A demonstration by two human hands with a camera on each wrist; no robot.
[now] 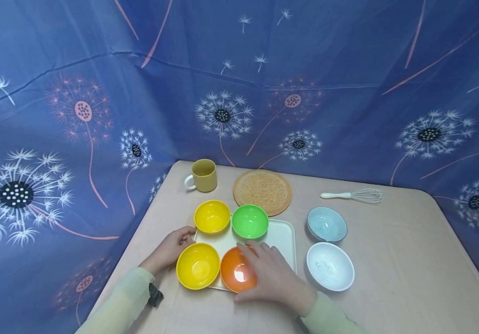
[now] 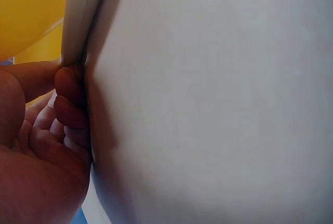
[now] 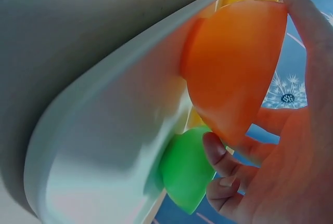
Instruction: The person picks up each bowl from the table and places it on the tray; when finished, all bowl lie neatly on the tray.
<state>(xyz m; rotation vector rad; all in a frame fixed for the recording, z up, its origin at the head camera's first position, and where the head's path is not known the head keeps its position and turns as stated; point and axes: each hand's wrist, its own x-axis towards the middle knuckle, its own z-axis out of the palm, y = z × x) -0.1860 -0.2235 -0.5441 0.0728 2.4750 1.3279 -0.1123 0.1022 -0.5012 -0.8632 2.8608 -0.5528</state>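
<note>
A white tray [image 1: 284,234] lies on the table, with two yellow bowls [image 1: 198,266], a green bowl [image 1: 250,221] and an orange bowl [image 1: 235,270] on it. My left hand [image 1: 174,246] is at the tray's left side, between the yellow bowls. In the left wrist view its fingers [image 2: 70,91] are bent against the tray's rim [image 2: 82,16] and pinch it. My right hand [image 1: 272,273] spans the orange bowl and grips its rim, thumb on the near side and fingers on the far side. In the right wrist view the orange bowl [image 3: 234,63] rests on the tray.
A light blue bowl [image 1: 327,224] and a white bowl [image 1: 330,266] stand right of the tray. Behind are a mustard mug [image 1: 204,176], a round tan mat [image 1: 262,190] and a whisk [image 1: 352,195]. A blue dandelion-print cloth [image 1: 239,69] hangs along the back and left.
</note>
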